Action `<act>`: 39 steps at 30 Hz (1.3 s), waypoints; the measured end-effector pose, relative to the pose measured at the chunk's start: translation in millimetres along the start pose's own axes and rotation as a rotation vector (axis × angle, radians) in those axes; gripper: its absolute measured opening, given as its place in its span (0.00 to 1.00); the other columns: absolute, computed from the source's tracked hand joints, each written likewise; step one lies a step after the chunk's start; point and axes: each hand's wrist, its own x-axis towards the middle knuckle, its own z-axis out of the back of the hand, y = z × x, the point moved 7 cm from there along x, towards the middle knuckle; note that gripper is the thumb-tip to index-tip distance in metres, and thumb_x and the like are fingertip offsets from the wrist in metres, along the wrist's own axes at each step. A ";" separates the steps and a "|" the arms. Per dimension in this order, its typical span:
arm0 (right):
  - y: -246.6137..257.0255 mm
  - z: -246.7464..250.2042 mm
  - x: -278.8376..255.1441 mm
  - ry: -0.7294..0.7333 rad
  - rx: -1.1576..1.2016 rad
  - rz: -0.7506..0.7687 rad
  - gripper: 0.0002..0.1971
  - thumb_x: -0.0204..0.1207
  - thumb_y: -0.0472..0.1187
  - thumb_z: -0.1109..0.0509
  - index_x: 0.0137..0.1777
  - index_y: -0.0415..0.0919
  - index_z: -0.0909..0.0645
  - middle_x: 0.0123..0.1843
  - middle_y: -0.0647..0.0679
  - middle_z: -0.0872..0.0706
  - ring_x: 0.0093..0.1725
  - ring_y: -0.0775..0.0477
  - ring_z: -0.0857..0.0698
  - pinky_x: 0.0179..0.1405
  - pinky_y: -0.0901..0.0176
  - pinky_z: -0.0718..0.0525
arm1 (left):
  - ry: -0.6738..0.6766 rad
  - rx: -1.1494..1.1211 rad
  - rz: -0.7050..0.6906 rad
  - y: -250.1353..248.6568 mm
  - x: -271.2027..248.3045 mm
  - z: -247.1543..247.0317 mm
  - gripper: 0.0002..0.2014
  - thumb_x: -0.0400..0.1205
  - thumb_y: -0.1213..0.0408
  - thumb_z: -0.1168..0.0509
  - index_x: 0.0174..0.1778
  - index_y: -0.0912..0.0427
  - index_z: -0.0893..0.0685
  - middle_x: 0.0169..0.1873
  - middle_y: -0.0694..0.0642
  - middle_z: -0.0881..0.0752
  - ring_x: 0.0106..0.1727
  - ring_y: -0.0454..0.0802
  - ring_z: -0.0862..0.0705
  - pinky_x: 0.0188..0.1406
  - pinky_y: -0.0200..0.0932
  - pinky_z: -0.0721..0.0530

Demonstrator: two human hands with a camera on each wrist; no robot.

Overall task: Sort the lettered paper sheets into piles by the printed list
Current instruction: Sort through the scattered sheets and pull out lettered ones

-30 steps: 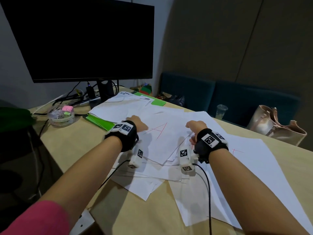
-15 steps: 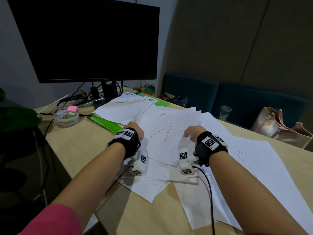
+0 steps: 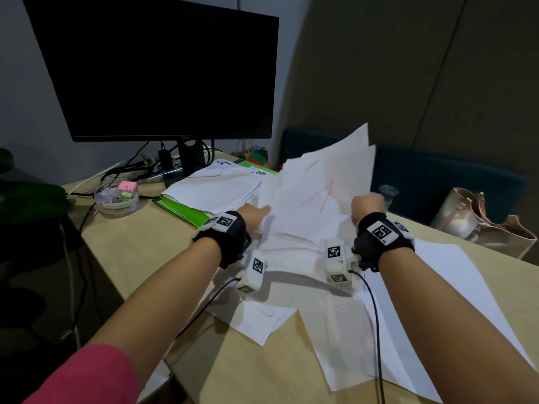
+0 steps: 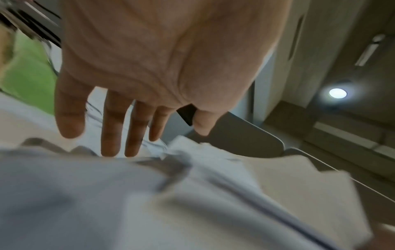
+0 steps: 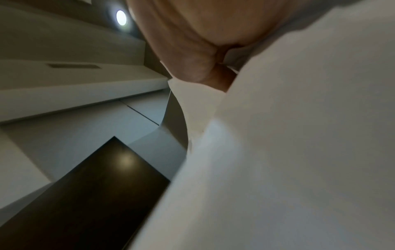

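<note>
Lifting a bundle of paper sheets [image 3: 318,182] off the middle of the worktop [image 3: 140,249], far edge tilting up and away, top sheet showing a red letter A [image 3: 320,196]. Right hand [image 3: 368,206] pinching the bundle's right edge, thumb and fingers curled round it. Left hand [image 3: 254,212] lying flat beside the bundle's left edge, fingers [image 4: 111,128] straight and spread, gripping nothing. Bundle's long axis running away from the body, between both hands; right hand carrying the weight. More sheets [image 3: 437,287] lying loose along the near and right edges. Printed list probably lying on the stack [image 3: 215,188] at the far left; text too small for reading.
</note>
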 end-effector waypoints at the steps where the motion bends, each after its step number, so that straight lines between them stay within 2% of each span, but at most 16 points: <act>1: 4.1 14.0 2.9 -0.069 0.063 0.042 0.17 0.80 0.33 0.42 0.67 0.30 0.23 0.67 0.35 0.20 0.66 0.34 0.20 0.62 0.52 0.21 | -0.019 -0.089 0.000 0.8 -0.8 6.1 0.32 0.88 0.45 0.50 0.76 0.70 0.32 0.70 0.66 0.23 0.65 0.62 0.21 0.54 0.44 0.28; 5: 13.8 42.5 15.3 -0.129 -0.029 -0.014 0.16 0.81 0.36 0.40 0.66 0.34 0.22 0.67 0.37 0.19 0.66 0.36 0.20 0.59 0.54 0.23 | -0.049 -0.321 -0.002 2.4 -8.3 31.8 0.30 0.89 0.46 0.54 0.71 0.71 0.26 0.61 0.66 0.18 0.56 0.62 0.18 0.47 0.46 0.25; 8: 14.0 53.4 21.3 -0.060 -0.239 -0.063 0.19 0.78 0.43 0.29 0.64 0.33 0.20 0.63 0.38 0.17 0.67 0.37 0.20 0.67 0.49 0.25 | -0.071 -0.353 -0.020 2.7 -7.6 46.7 0.32 0.89 0.45 0.55 0.68 0.70 0.22 0.59 0.67 0.15 0.55 0.63 0.15 0.54 0.51 0.25; 11: 17.2 52.0 22.8 -0.008 -0.302 -0.008 0.21 0.76 0.43 0.27 0.63 0.28 0.19 0.59 0.35 0.17 0.64 0.36 0.19 0.62 0.52 0.23 | -0.085 -0.393 -0.024 6.8 -5.2 55.8 0.34 0.88 0.41 0.56 0.63 0.69 0.19 0.53 0.65 0.13 0.48 0.59 0.15 0.51 0.50 0.23; 15: 19.0 50.7 9.3 0.046 -0.394 0.084 0.18 0.78 0.40 0.30 0.61 0.25 0.19 0.61 0.32 0.17 0.64 0.35 0.20 0.62 0.52 0.24 | -0.037 -0.447 -0.018 12.0 -6.0 58.8 0.37 0.86 0.37 0.57 0.60 0.68 0.18 0.51 0.65 0.11 0.52 0.59 0.13 0.53 0.50 0.19; 19: 11.0 39.5 11.7 0.092 -0.160 0.033 0.12 0.84 0.36 0.39 0.60 0.30 0.20 0.49 0.43 0.18 0.47 0.46 0.23 0.37 0.67 0.22 | 0.145 -0.557 -0.063 1.5 -9.8 51.9 0.40 0.83 0.33 0.59 0.63 0.66 0.19 0.55 0.65 0.12 0.55 0.59 0.13 0.56 0.51 0.18; 21: 12.6 33.9 11.4 0.100 0.030 0.008 0.09 0.85 0.33 0.45 0.45 0.41 0.25 0.40 0.50 0.27 0.48 0.48 0.26 0.23 0.75 0.24 | 0.214 -0.602 -0.089 -7.5 -12.1 48.2 0.39 0.83 0.32 0.58 0.63 0.65 0.20 0.57 0.65 0.12 0.57 0.60 0.13 0.55 0.51 0.17; 23: 22.4 30.3 7.2 0.093 -0.154 0.096 0.15 0.81 0.32 0.40 0.33 0.44 0.36 0.40 0.48 0.28 0.53 0.43 0.24 0.40 0.70 0.21 | 0.237 -0.651 -0.122 -18.3 -15.2 47.2 0.37 0.84 0.35 0.57 0.62 0.64 0.19 0.56 0.63 0.13 0.55 0.59 0.13 0.51 0.49 0.15; 25: 35.0 29.4 2.1 0.023 -0.228 0.214 0.09 0.80 0.30 0.41 0.39 0.40 0.27 0.44 0.45 0.23 0.63 0.38 0.21 0.54 0.62 0.22 | 0.247 -0.666 -0.175 -33.2 -19.7 46.3 0.30 0.87 0.41 0.55 0.58 0.62 0.18 0.52 0.60 0.15 0.45 0.50 0.13 0.43 0.40 0.16; 27: 35.5 23.5 6.2 0.087 0.251 0.210 0.14 0.78 0.24 0.42 0.61 0.30 0.23 0.46 0.42 0.20 0.59 0.37 0.19 0.42 0.64 0.19 | 0.131 -0.672 -0.212 -43.6 -19.7 50.8 0.20 0.90 0.52 0.51 0.60 0.60 0.18 0.42 0.61 0.18 0.26 0.40 0.17 0.27 0.31 0.20; 28: 38.5 22.0 3.6 0.075 0.369 0.247 0.18 0.77 0.22 0.42 0.66 0.28 0.25 0.47 0.41 0.19 0.53 0.39 0.18 0.35 0.65 0.19 | 0.081 -0.715 -0.237 -47.1 -20.4 53.9 0.19 0.90 0.58 0.50 0.68 0.66 0.22 0.26 0.45 0.34 0.23 0.42 0.16 0.24 0.30 0.20; 29: 39.9 22.2 2.7 0.065 0.456 0.243 0.20 0.75 0.22 0.42 0.66 0.29 0.24 0.49 0.41 0.19 0.49 0.42 0.18 0.34 0.65 0.19 | 0.056 -0.717 -0.281 -51.0 -21.8 56.5 0.20 0.90 0.63 0.48 0.73 0.74 0.27 0.72 0.70 0.39 0.28 0.46 0.13 0.28 0.32 0.16; 30: 43.8 22.1 0.0 0.067 0.472 0.263 0.20 0.75 0.23 0.42 0.66 0.32 0.24 0.51 0.42 0.18 0.49 0.43 0.19 0.38 0.62 0.18 | 0.039 -0.711 -0.326 -53.7 -22.5 59.4 0.21 0.89 0.65 0.46 0.73 0.78 0.30 0.50 0.70 0.12 0.34 0.49 0.11 0.33 0.35 0.14; 32: 54.2 19.6 -5.0 0.089 0.456 0.365 0.20 0.75 0.24 0.42 0.65 0.37 0.23 0.53 0.44 0.16 0.51 0.43 0.17 0.49 0.55 0.16 | 0.010 -0.680 -0.392 -56.1 -22.0 66.3 0.22 0.84 0.65 0.35 0.71 0.75 0.25 0.39 0.56 0.09 0.39 0.47 0.10 0.34 0.35 0.15; 35: 73.6 15.3 -18.8 0.151 0.509 0.508 0.19 0.75 0.24 0.42 0.61 0.42 0.23 0.54 0.45 0.15 0.55 0.43 0.15 0.56 0.51 0.16 | -0.113 -0.705 -0.451 -58.9 -18.4 78.4 0.22 0.73 0.70 0.24 0.62 0.69 0.17 0.51 0.60 0.10 0.55 0.57 0.12 0.54 0.47 0.14; 39: 83.8 -2.7 -23.9 0.202 0.360 0.556 0.20 0.76 0.28 0.40 0.68 0.38 0.25 0.57 0.47 0.15 0.57 0.46 0.16 0.60 0.51 0.17 | -0.373 -0.693 -0.484 -58.5 -21.6 90.9 0.15 0.72 0.76 0.26 0.55 0.68 0.15 0.49 0.63 0.12 0.49 0.59 0.12 0.56 0.56 0.14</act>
